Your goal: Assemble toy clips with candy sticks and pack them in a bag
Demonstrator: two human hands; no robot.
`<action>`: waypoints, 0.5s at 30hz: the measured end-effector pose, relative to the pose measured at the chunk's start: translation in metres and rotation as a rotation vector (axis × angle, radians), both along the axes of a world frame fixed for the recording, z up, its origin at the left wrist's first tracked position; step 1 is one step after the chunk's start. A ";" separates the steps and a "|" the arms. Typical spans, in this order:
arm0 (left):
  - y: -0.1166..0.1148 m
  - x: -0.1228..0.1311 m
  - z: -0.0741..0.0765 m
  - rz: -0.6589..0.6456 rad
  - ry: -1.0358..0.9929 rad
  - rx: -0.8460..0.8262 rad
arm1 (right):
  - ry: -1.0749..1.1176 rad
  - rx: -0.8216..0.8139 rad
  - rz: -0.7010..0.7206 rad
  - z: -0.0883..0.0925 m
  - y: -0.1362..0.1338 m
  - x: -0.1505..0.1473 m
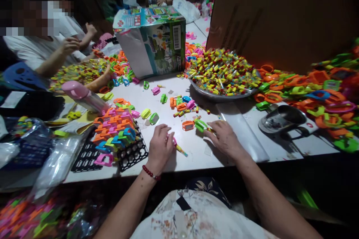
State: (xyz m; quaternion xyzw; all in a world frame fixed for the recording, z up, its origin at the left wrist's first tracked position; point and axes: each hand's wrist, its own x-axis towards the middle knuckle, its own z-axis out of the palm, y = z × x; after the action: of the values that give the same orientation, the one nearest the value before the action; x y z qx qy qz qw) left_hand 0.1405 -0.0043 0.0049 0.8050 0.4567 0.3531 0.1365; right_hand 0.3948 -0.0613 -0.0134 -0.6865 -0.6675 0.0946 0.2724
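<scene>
Fingers curled, my left hand [161,145] holds a pink toy watch, mostly hidden behind the fingers. A thin roll of small candies [181,151] in clear wrap sticks out from it toward the lower right. My right hand [226,138] pinches the edge of a green toy watch [200,125] on the white table, with a bit of yellow at its fingertips. An orange toy watch [187,125] lies just left of the green one. Beyond them sits a small group of toy watches [179,102] with loose candy rolls [185,112].
A metal bowl [224,96] heaped with candy rolls stands behind, before a large cardboard box [269,22]. At right are a metal mug [282,119] and piled watches. Plastic sleeves [242,132] lie near my right forearm. Stacked watches [114,125] fill black trays at left; co-workers sit beyond.
</scene>
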 end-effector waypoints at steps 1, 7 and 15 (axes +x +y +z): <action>0.010 -0.002 -0.004 0.094 0.025 -0.013 | -0.105 0.048 -0.036 -0.003 0.005 0.003; 0.070 -0.008 -0.015 0.449 0.384 -0.166 | -0.284 0.029 0.037 -0.003 0.046 -0.008; 0.079 -0.011 0.003 0.401 0.337 -0.217 | -0.186 -0.198 0.067 0.023 0.110 -0.035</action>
State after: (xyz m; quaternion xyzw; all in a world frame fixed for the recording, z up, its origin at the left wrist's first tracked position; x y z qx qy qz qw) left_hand 0.1291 0.0751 0.0076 0.7267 0.6581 0.1835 0.0716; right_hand 0.3602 0.0488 0.0097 -0.6930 -0.7000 0.1049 0.1371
